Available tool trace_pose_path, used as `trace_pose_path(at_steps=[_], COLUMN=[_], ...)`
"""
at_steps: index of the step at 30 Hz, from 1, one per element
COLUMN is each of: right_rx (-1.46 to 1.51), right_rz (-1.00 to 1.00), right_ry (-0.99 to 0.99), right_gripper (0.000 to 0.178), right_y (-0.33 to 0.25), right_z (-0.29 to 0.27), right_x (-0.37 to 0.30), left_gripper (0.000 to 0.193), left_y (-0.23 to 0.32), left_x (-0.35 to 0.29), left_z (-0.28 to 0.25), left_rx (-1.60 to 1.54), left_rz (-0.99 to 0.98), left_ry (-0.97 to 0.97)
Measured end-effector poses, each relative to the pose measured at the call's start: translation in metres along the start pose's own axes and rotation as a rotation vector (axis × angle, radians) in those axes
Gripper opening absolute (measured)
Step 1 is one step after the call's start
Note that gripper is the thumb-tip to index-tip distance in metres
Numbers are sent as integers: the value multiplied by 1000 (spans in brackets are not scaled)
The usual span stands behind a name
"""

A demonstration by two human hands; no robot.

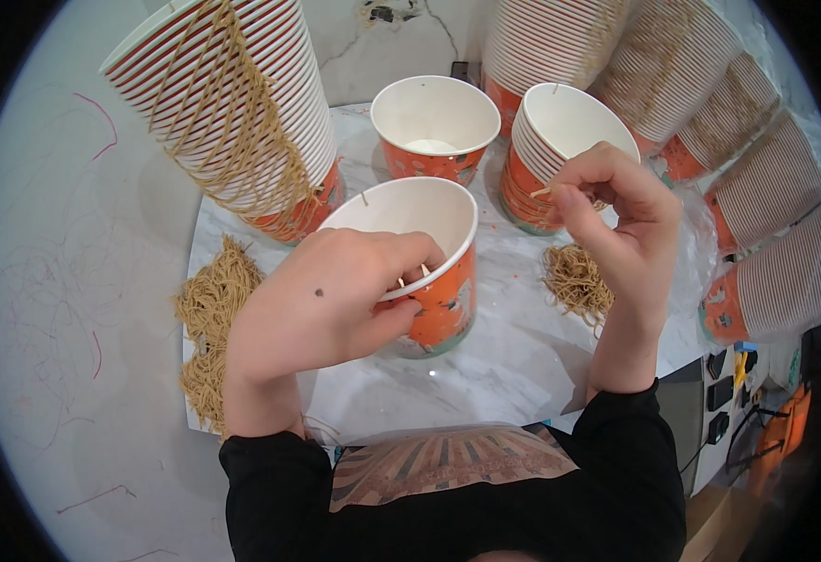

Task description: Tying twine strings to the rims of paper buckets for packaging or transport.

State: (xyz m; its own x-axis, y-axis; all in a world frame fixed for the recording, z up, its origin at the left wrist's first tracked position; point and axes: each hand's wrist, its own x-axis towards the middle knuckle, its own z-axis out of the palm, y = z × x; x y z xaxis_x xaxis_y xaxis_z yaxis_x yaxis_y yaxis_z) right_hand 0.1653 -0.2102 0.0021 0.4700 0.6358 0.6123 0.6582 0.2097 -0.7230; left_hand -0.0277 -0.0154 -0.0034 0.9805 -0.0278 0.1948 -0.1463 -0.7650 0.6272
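Note:
My left hand (321, 290) is closed on the near rim of an orange-and-white paper bucket (454, 295), fingers inside and thumb outside. A short bit of cord (365, 199) shows at the far left of its rim. My right hand (628, 211) pinches a tan string (541, 192), only its tip showing, in front of a short stack of the same buckets (523, 169). Below that stack lies a small tangle of tan string (579, 281). A larger heap of tan string (218, 295) is beside my left wrist.
A tall leaning stack of buckets (288, 84), draped with string, rises at the far left. One more bucket (434, 155) stands at the back of the marble-patterned table (485, 384). Several plastic-wrapped bucket stacks (776, 178) line the right side. A wall runs behind.

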Motion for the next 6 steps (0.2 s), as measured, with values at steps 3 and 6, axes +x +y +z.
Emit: trace_pose_path(at_steps=[3, 6], right_rx=[-31, -145], right_rz=[-20, -59], right_ry=[-46, -117], right_gripper=[4, 4], right_y=[-1, 1], right_z=[4, 8], right_x=[-1, -1], left_gripper=[33, 31], left_y=[0, -1], left_x=[3, 7], left_z=[-3, -3], left_rx=[-190, -466], left_rz=[-81, -262], left_ry=[-3, 4])
